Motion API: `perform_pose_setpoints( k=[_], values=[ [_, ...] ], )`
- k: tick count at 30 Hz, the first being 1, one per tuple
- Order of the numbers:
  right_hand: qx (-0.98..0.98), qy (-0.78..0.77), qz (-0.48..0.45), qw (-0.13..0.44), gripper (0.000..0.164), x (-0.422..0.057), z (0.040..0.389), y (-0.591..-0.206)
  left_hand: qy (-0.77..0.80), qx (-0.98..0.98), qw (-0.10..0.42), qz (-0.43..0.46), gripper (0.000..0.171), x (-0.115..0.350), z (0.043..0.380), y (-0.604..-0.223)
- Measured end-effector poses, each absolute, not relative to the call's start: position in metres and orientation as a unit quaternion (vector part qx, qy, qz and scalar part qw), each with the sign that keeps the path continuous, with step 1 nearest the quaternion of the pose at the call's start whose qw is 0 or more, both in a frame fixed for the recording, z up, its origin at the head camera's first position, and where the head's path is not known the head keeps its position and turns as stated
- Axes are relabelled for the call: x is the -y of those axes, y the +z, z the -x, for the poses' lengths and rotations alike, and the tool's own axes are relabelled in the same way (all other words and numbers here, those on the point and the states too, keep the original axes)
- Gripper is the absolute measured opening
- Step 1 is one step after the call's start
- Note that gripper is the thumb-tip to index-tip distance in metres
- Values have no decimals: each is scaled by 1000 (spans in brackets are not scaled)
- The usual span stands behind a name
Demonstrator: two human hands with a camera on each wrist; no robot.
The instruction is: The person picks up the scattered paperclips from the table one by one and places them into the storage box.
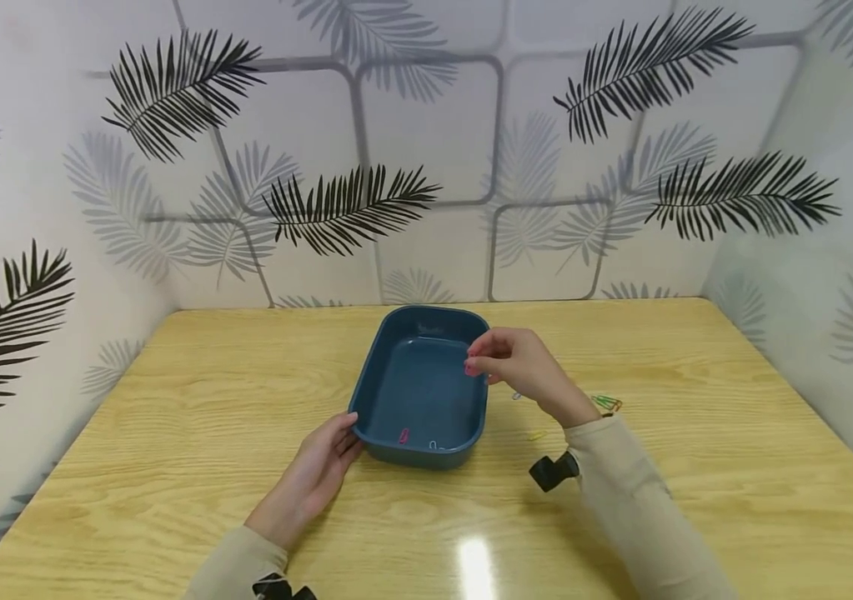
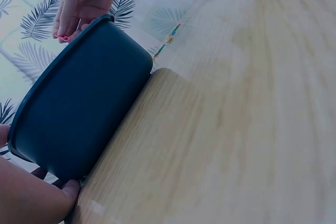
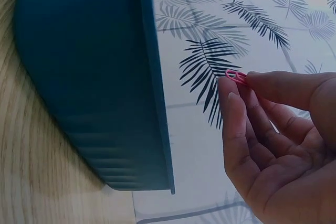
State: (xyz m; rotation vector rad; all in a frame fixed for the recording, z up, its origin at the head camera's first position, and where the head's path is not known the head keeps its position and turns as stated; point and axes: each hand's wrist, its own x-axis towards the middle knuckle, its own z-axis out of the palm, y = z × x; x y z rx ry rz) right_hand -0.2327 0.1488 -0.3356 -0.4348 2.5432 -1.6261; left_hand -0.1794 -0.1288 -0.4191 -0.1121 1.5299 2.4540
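A dark blue plastic bin [image 1: 414,457] stands on the wooden table. My left hand [image 1: 313,471] grips its near left corner, thumb at the rim and fingers against the outer wall below. Over the bin's right rim, my right hand [image 1: 524,367] pinches a pink paper clip [image 3: 236,76] between thumb and fingertips. Inside the bin, near its front wall, lie another pink paper clip [image 1: 403,435] and a whitish paper clip [image 1: 433,445]. In the left wrist view the bin's side [image 2: 84,93] hides its inside.
Right of the bin, several green and orange paper clips [image 1: 606,403] lie together on the table [image 1: 696,483]. A yellow clip [image 1: 537,436] is closer to me, and a pale one [image 1: 517,396] lies beside the bin. Patterned walls [image 1: 426,250] border the table's back and sides.
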Motion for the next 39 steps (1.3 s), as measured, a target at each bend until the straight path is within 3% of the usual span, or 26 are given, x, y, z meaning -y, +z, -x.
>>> perform_pose_setpoints(
  k=[39],
  values=[
    [-826,-532,168,75,16,-134,233,-349,838,-530,120,51,47,131,183,-421]
  ],
)
